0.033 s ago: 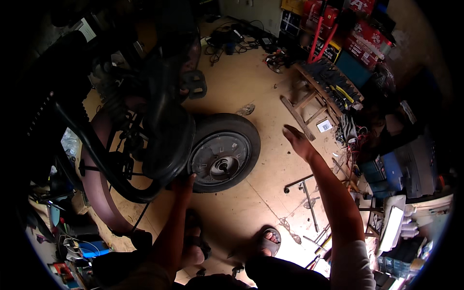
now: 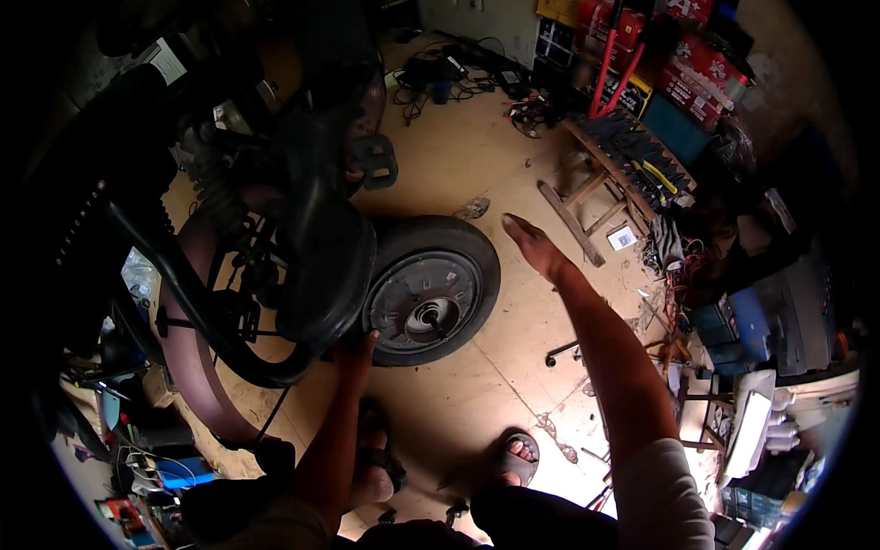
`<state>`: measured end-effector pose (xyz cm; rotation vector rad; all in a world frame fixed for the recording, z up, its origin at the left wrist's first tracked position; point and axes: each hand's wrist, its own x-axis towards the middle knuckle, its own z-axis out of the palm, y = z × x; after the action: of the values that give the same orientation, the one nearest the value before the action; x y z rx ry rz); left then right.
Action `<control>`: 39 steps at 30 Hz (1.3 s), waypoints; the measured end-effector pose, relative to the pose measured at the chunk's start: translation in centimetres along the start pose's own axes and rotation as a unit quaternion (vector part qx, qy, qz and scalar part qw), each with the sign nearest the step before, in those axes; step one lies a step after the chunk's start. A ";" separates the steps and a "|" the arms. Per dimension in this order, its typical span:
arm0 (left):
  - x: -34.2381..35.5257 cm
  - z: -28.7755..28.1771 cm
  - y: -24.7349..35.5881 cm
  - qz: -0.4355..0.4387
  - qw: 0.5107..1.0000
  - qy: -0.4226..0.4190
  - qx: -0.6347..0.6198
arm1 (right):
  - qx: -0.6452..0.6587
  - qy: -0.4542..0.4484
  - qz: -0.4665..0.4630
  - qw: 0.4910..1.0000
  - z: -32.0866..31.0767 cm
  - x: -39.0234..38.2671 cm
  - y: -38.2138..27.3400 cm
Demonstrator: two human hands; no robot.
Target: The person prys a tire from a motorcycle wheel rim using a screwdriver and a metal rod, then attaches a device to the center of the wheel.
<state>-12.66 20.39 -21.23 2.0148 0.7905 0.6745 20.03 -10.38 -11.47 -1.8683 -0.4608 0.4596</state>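
Note:
A dark electric bike frame (image 2: 183, 275) fills the left side, with a black mudguard (image 2: 325, 247) hanging over a black wheel with a grey hub motor (image 2: 431, 295) that lies on the tan floor. My left hand (image 2: 354, 353) reaches up to the mudguard's lower edge; its fingertips are hidden in shadow under the rim. My right hand (image 2: 532, 246) is stretched out flat in the air just right of the wheel, fingers straight, holding nothing.
My sandalled foot (image 2: 519, 455) stands on the floor below the wheel. A wooden bench (image 2: 600, 188) with tools stands at the right, red boxes (image 2: 697, 64) behind it. Cables and chargers (image 2: 440, 69) lie at the far end. Bins and clutter line the right and lower left.

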 end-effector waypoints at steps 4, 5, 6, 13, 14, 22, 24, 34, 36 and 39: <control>-0.4 3.3 3.3 0.012 0.995 -0.049 -0.089 | -0.027 0.091 0.039 0.995 5.9 5.9 5.4; -0.3 0.2 2.5 -0.024 0.997 -0.036 -0.071 | 0.018 0.096 0.046 0.994 8.9 4.4 1.7; -0.2 0.1 2.9 -0.037 0.995 -0.053 -0.075 | 0.049 0.107 0.057 0.991 8.6 3.6 1.2; -4.9 -3.6 1.4 -0.235 0.894 -0.155 -0.348 | 0.321 0.120 0.113 0.933 6.1 -7.2 0.7; -5.6 -4.5 2.7 -0.257 0.834 -0.178 -0.455 | 0.307 0.135 0.144 0.931 5.6 -8.9 0.3; -10.9 -6.3 4.0 -0.337 0.665 -0.148 -0.650 | 0.376 0.173 0.253 0.875 5.7 -17.5 0.2; -10.2 -7.5 3.0 -0.362 0.671 -0.173 -0.623 | 0.374 0.133 0.308 0.865 5.7 -17.3 -1.6; -7.1 -6.8 1.6 -0.505 0.625 -0.229 -0.550 | 0.455 0.073 0.277 0.843 5.8 -18.1 -0.6; -7.8 -6.3 0.9 -0.501 0.641 -0.231 -0.533 | 0.501 0.082 0.229 0.831 4.7 -18.5 -0.4; -6.3 -2.3 0.0 -0.484 0.694 -0.242 -0.474 | 0.536 0.078 0.193 0.819 3.4 -16.9 3.7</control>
<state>-18.40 16.93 -21.19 0.5633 0.7876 -0.1314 4.22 -17.68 -14.46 -0.8518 0.2940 0.6470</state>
